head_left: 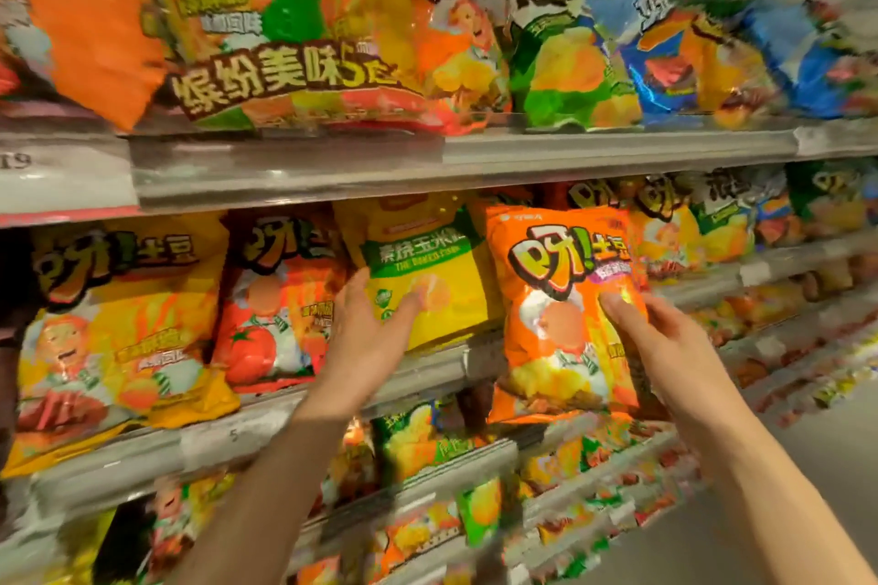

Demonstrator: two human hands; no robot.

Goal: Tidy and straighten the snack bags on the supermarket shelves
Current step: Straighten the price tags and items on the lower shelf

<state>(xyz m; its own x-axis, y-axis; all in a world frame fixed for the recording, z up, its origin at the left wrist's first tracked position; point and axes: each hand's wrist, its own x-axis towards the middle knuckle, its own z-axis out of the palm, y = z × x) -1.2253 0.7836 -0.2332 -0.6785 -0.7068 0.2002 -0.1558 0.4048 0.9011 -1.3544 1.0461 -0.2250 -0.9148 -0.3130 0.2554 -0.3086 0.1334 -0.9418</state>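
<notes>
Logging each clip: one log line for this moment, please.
left hand: fingers touching yellow bag | right hand: holding orange bag | orange bag overhangs shelf edge

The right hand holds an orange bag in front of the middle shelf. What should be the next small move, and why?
Probably push the orange bag back onto the middle shelf, upright beside the yellow bag. The right hand holds it out past the shelf edge, its bottom hanging below the rail, while the left hand rests on the yellow bag, seemingly steadying it.
</notes>
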